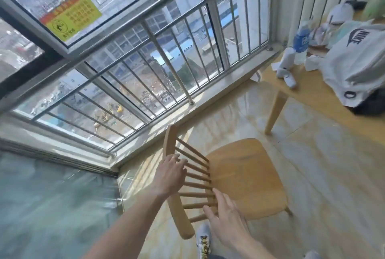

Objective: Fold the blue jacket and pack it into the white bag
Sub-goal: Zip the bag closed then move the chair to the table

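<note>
The left hand (174, 170) is at the top rail of the wooden chair (239, 177), near the middle of the view. Its fingers lie loosely bent over the rail and the upper spindles, touching the wood; whether they wrap round the rail cannot be told. A ring shows on one finger. The right hand (226, 219) is lower and nearer, spread wide with straight fingers, its fingertips at the lower spindles of the chair back. It holds nothing, and whether it quite touches the spindles cannot be told.

The chair stands on the glossy tiled floor (325, 164) with its back toward the person and its seat toward the right. A patterned shoe (204, 242) shows below the right hand.

Far right, a wooden table (308, 89) carries the white bag (354, 64), which lies slumped on its side with a dark logo facing up. Just left of the bag stand a water bottle (301, 39) and some white rolled items. No blue jacket can be made out.

On the left, a barred window (145, 50) looks out over buildings, with a yellow and red sticker (71, 15) on the glass.
</note>
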Motion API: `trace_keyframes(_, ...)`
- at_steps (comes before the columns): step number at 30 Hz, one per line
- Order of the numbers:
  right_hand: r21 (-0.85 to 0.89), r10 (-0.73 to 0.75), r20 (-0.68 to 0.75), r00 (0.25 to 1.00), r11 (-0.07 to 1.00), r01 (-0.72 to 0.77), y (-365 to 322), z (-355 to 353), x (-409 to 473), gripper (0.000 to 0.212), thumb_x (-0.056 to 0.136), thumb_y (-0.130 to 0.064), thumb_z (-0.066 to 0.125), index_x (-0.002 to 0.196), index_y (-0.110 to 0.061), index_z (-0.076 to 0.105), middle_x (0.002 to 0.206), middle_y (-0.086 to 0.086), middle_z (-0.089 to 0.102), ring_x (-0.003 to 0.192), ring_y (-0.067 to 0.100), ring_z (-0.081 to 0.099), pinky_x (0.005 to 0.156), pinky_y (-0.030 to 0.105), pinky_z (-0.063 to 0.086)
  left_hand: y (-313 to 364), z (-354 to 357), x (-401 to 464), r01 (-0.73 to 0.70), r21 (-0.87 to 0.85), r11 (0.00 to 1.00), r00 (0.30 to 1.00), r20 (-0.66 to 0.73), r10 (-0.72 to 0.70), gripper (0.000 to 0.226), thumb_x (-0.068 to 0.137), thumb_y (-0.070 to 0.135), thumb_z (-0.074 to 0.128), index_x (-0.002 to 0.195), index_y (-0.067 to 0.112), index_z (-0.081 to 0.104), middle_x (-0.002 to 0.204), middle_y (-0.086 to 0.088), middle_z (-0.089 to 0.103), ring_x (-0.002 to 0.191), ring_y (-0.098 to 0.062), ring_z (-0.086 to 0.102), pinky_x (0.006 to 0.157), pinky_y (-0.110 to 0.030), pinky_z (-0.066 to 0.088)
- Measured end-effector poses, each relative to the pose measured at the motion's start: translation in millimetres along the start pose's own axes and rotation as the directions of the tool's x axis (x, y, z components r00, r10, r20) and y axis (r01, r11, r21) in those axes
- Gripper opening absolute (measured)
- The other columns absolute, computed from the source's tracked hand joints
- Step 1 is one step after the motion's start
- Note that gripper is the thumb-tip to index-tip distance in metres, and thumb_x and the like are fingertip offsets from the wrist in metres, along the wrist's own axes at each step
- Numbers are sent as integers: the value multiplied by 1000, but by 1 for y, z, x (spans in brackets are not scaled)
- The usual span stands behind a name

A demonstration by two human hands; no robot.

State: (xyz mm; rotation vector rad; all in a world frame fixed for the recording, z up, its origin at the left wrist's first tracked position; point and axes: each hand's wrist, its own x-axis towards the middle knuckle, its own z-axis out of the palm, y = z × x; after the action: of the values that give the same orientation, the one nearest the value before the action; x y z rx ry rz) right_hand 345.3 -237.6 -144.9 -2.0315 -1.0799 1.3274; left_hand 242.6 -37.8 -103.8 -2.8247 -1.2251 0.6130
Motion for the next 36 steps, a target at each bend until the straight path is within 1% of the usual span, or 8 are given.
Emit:
trace_keyframes(6, -4, 14, -84, 996, 1000, -15, -97, 106, 84, 76, 100, -57, 38, 162, -29, 3, 169, -3, 17, 154, 19, 21, 121, 38, 27, -100, 42, 65, -273, 98, 957, 949, -138, 285, 38, 98, 32, 48, 132, 24, 61, 162, -15, 38, 154, -35, 25, 126, -52, 21)
trace_keyframes(16, -194, 225, -443, 868, 921, -338, -152, 178, 144, 57, 102, -38, 26, 158, -26, 20, 138, -1, 53, 118, 26, 60, 92, 40, 50, -174, 53, 117, -576, 88, 813, 811, -63, 582, 60, 100, 50, 27, 129, 14, 66, 164, -18, 35, 158, -31, 14, 127, -52, 11)
trace_keyframes(21, -254, 228, -573, 787, 864, -435, -138, 194, 121, 53, 89, -41, 37, 133, -19, 55, 102, -2, 61, 79, 24, 67, 73, 43, 61, -177, 44, 135, -657, 152, 738, 742, -42, 669, 65, 91, 55, 25, 109, 17, 74, 145, -17, 58, 148, -33, 36, 119, -55, 28)
trace_keyframes(25, -270, 218, -675, 705, 816, -511, -120, 201, 101, 39, 96, -54, 44, 104, -26, 69, 85, -7, 72, 76, 19, 70, 72, 36, 61, -177, 37, 148, -652, 179, 737, 739, -71, 670, 53, 89, 50, 34, 106, 18, 73, 145, -16, 57, 146, -30, 39, 109, -54, 39)
trace_keyframes(28, -205, 224, -785, 577, 786, -584, -108, 215, 94, 50, 104, -56, 32, 87, -25, 68, 77, -5, 67, 72, 23, 65, 63, 38, 54, -175, 32, 162, -591, 31, 806, 805, -39, 592, 39, 94, 38, 48, 118, 16, 68, 163, -13, 35, 154, -30, 23, 108, -50, 43)
trace_keyframes(30, -133, 239, -855, 460, 758, -639, -107, 220, 86, 54, 104, -54, 31, 74, -23, 63, 69, -4, 62, 65, 25, 58, 60, 38, 46, -171, 27, 169, -538, -88, 838, 840, 23, 542, 37, 96, 32, 50, 124, 13, 63, 166, -13, 26, 148, -35, 31, 102, -49, 47)
trace_keyframes(33, 32, 401, -861, 314, 659, -752, -127, 224, 85, 59, 104, -50, 28, 72, -23, 69, 70, -5, 64, 70, 25, 57, 68, 40, 43, -168, 19, 182, -429, -290, 855, 873, 108, 475, 46, 90, 19, 57, 135, 8, 54, 153, -20, 39, 131, -38, 50, 99, -43, 45)
trace_keyframes(36, 347, 603, -795, 68, 544, -764, -141, 229, 100, 50, 96, -46, 42, 72, -20, 76, 84, 2, 71, 88, 31, 61, 81, 43, 48, -164, 14, 202, -273, -473, 838, 895, 194, 401, 68, 80, 12, 62, 144, 14, 41, 132, -16, 55, 117, -35, 56, 95, -42, 51)
